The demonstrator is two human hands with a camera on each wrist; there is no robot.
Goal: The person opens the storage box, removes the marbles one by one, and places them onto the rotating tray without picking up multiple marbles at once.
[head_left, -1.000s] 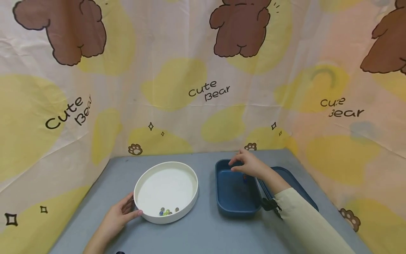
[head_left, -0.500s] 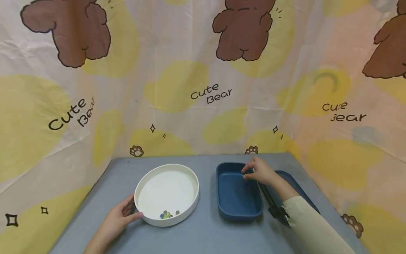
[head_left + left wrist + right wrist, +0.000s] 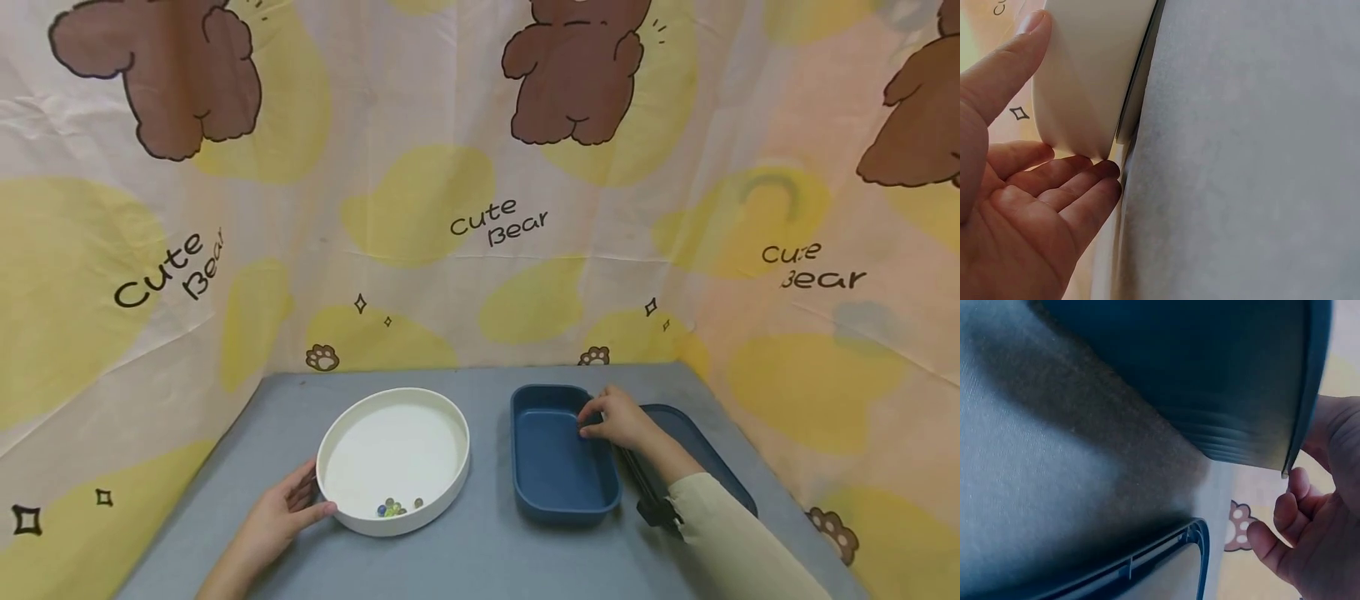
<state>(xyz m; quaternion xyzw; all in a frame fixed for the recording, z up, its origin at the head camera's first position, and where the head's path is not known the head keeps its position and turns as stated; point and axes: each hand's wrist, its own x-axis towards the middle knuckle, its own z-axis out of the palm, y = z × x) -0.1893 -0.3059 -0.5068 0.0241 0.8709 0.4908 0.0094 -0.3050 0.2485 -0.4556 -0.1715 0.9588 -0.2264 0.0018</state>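
Note:
At the left, a round white tray point(image 3: 397, 446) with a low wall stands on the grey table. My left hand point(image 3: 273, 517) holds its near left side. Thumb and fingers point(image 3: 1054, 175) bear on the outer wall in the left wrist view. Several small glass marbles point(image 3: 392, 508) lie inside by the front wall. My right hand point(image 3: 622, 419) reaches over the right wall of a deep blue box point(image 3: 551, 475), thumb and forefinger pinched together inside it. A marble is hidden at those fingertips. In the right wrist view, the box wall point(image 3: 1210, 375) covers the pinch.
A flat blue lid or tray point(image 3: 697, 437) lies right of the box, under the right forearm. A black wrist device point(image 3: 656, 510) sits at the right sleeve. Behind the grey table point(image 3: 442, 567) hangs a bear-print curtain point(image 3: 420, 200).
My right hand has lowered and moved right, its thumb and forefinger closing where a small bluish marble was visible in the box. The left hand stays on the white tray.

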